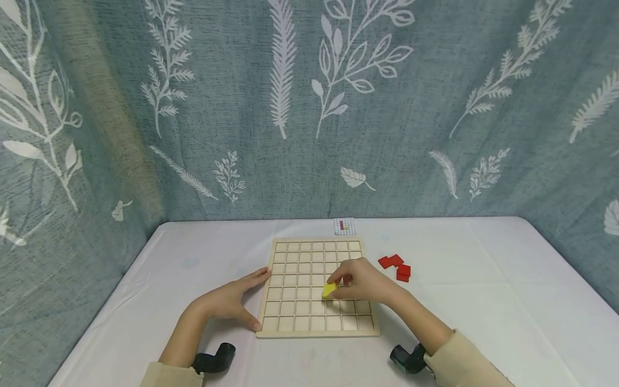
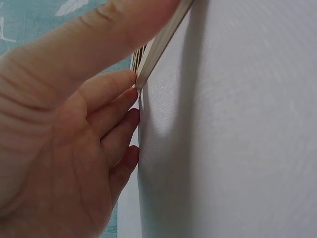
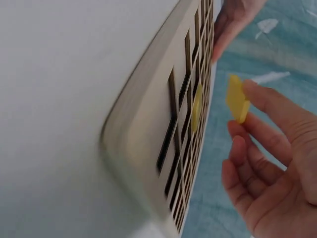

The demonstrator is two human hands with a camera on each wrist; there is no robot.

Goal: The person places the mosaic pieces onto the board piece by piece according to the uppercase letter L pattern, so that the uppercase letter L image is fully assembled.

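Right hand (image 1: 365, 280) over the board (image 1: 316, 333), right of its middle; thumb and finger pinch a yellow tile (image 3: 237, 99). Left hand (image 1: 227, 298) ungripping, thumb and fingers spread, tips against the board's left edge.

Head view: a patch of yellow between the right fingertips; whether one tile or two, cannot tell from there. Right wrist view settles it: the pinched tile is clear of the board, tilted, other fingers loosely bent; a second tile (image 3: 196, 110), also yellow, is at the grid. Its exact cell cannot be told at that slant.

Left wrist view gives the left palm and fingertips, plus the board's thickness side-on; the right hand's work is out of its sight.

Only the head view has the four red tiles (image 1: 396, 260), right of the board, in two close pairs, and the card (image 1: 345, 226) just beyond the far edge. Card carries a printed grid with a red bar and a small yellow mark; finer print too small to read.
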